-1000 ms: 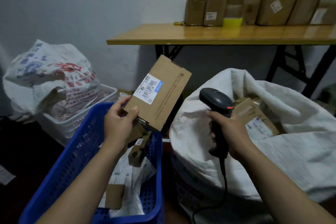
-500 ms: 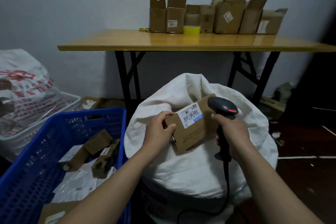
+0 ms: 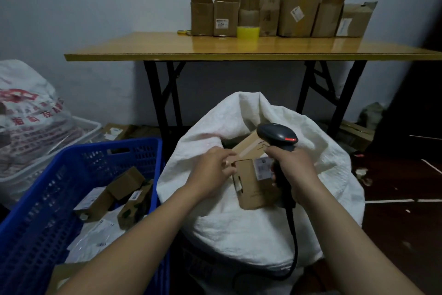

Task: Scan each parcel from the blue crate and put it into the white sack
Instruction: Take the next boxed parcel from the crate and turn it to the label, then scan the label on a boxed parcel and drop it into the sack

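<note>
— While the white sack (image 3: 251, 227) stands open-mouthed just beside the blue crate (image 3: 47, 211), where is the item under handling?
— At the sack's near lip, apparently not yet inside: one small cardboard parcel (image 3: 253, 187), label uppermost, its right side hidden behind the barcode scanner (image 3: 277, 135). Further cardboard boxes (image 3: 114, 189) and poly mailers (image 3: 95, 235) lie in the crate.
— Hands?
— Left hand (image 3: 210, 170) pinches the parcel's upper left corner. Right hand (image 3: 294, 172) is wrapped round the scanner's handle.
— Handling assessment?
— Judged light, since a corner pinch carries it. Board looks stiff, dry and not slippery. One end flap appears slightly sprung, so that end is weak. Recommend a hold across the long edges, clear of label and flap. Contents unknown, so fragility cannot be determined.
</note>
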